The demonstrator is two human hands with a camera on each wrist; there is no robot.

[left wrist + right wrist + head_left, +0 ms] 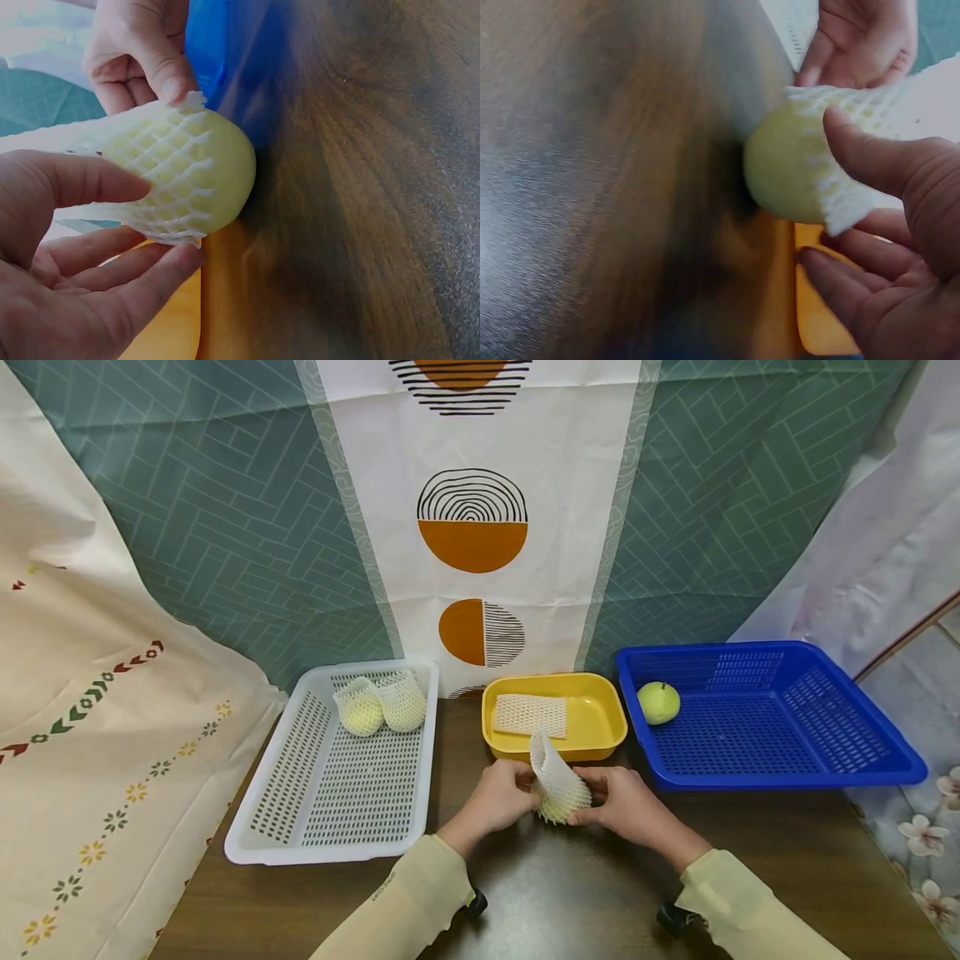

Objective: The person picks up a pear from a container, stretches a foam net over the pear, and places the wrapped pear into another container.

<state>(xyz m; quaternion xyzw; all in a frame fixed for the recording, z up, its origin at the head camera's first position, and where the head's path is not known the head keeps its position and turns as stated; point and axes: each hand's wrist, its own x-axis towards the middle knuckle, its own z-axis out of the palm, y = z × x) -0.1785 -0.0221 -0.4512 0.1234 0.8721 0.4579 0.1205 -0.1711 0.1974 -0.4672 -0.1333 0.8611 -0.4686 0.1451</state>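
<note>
A round yellow-green pear (234,172) sits partly inside a white foam net sleeve (556,777) over the table in front of the yellow tray. Its bare lower end shows below the sleeve's edge in both wrist views, and the sleeve's loose top stands up, tilted left. From the left, my left hand (497,800) pinches the sleeve near its lower edge, thumb on one side and fingers on the other. Across from it, my right hand (628,803) holds the sleeve's other side between thumb and fingers.
At left, a white basket (255,852) holds two net-covered pears (363,712). Another flat foam net (529,715) lies in the yellow tray (592,727). A bare pear (658,702) is in the blue basket (765,735) at right. Patterned cloth hangs behind the table.
</note>
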